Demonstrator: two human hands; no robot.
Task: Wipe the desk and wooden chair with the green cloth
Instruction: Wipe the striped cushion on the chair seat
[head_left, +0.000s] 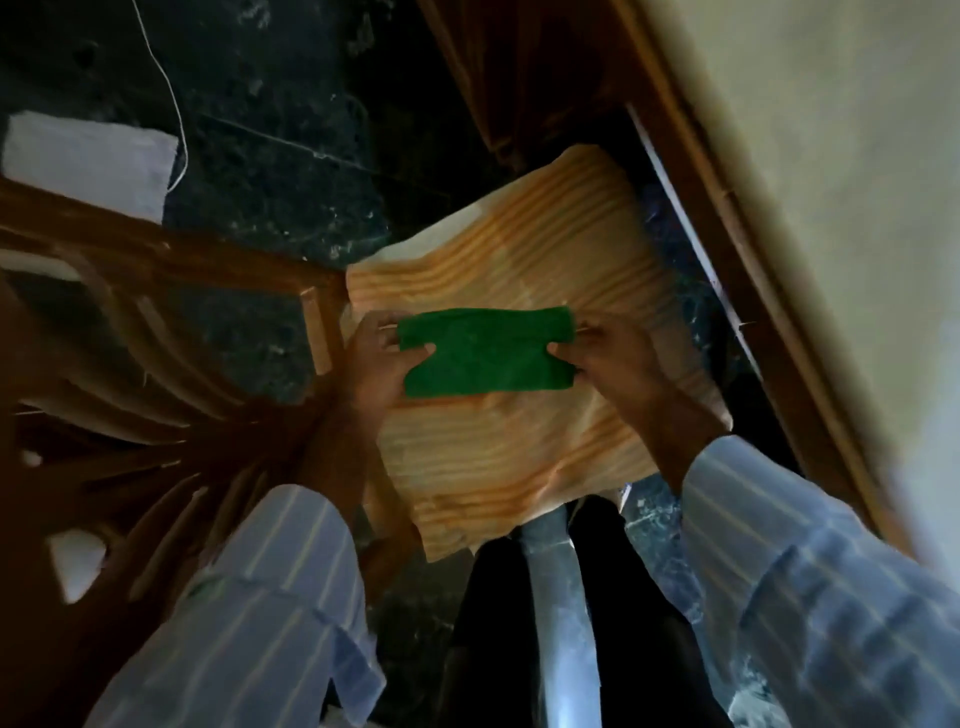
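The green cloth (488, 353) is folded into a rectangle and stretched flat between my two hands. My left hand (376, 364) pinches its left edge and my right hand (615, 358) pinches its right edge. Directly below the cloth lies the light, striped wooden seat (519, 457) of the chair. The chair's dark wooden back and slats (130, 374) spread out to the left. The desk's pale top (831, 182) with a brown wooden edge (737, 260) runs along the right side.
Dark marbled floor (270, 171) surrounds the chair. A white sheet (88, 161) and a thin white cord (171, 93) lie on the floor at upper left. My dark trousers (498, 623) stand just in front of the seat.
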